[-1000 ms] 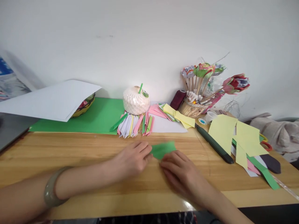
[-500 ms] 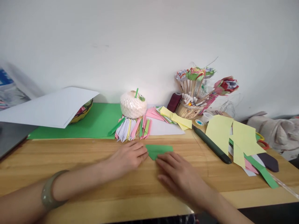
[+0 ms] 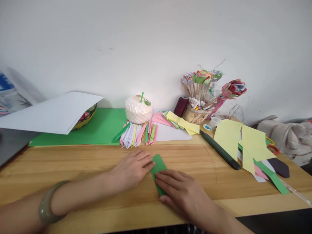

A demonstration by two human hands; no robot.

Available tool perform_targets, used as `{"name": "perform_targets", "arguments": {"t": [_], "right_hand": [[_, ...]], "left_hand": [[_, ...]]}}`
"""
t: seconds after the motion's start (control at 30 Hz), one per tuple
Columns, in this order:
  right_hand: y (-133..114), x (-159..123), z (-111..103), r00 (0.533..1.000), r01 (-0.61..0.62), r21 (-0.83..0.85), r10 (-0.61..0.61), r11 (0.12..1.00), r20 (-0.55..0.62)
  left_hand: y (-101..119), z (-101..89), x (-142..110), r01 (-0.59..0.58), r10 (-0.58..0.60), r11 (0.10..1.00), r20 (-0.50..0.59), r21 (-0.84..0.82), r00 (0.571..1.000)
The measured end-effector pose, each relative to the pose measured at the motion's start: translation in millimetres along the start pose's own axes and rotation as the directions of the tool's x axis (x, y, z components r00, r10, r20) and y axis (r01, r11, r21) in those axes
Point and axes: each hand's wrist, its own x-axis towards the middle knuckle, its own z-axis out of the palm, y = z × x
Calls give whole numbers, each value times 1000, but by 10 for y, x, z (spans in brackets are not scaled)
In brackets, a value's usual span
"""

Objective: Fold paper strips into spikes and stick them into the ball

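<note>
A small folded piece of green paper (image 3: 159,162) lies slanted on the wooden table in front of me, with a crease along it. My left hand (image 3: 133,169), a bracelet at its wrist, has its fingers curled together and pinches the paper's upper left edge. Across the lower part of the paper rests my right hand (image 3: 185,193), its fingers stretched out flat and pressing down. That hand hides part of the paper's right side and lower end.
Behind my hands stands a bundle of folded paper strips (image 3: 138,135) before a white textured ball (image 3: 138,110). Paper flowers (image 3: 203,77) rise from a round holder (image 3: 195,115). At right lie a dark green cutter-like tool (image 3: 220,151) and yellow paper pieces (image 3: 227,138). White sheets (image 3: 53,112) overhang green card (image 3: 107,126).
The green paper has turned from lying crosswise to pointing towards me. My right hand has moved nearer and now lies flat over it; my left hand stays at its edge.
</note>
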Motion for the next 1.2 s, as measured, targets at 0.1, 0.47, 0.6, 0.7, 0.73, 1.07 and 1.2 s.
{"name": "perform_targets", "arguments": {"t": [0.1,0.47,0.6,0.7,0.73,1.07,1.2], "right_hand": [[41,-29,-36,999,-2,-6,2,1000,-34],[381,420,-29,819,-572,121,572,811,43],[431,501,22,813,-581,152,577,800,71],[431,484,55,837,-545,168,543,821,65],[425,469,66,850,-525,164,524,835,51],[378,272,163,979,-167,-7,165,986,-118],[380,252,145,988,-107,-48,101,993,-119]], "left_hand": [[-27,10,14,-19,19,999,-10,-27,1000],[-61,115,-90,-42,42,999,0,16,999],[-73,78,-63,-55,57,996,-32,67,998],[-73,42,-32,-40,46,994,-56,103,997],[-73,33,-26,-50,56,993,-63,103,996],[-110,10,-12,-56,57,998,-57,32,997],[-149,-7,-13,-75,75,997,2,-37,997]]}}
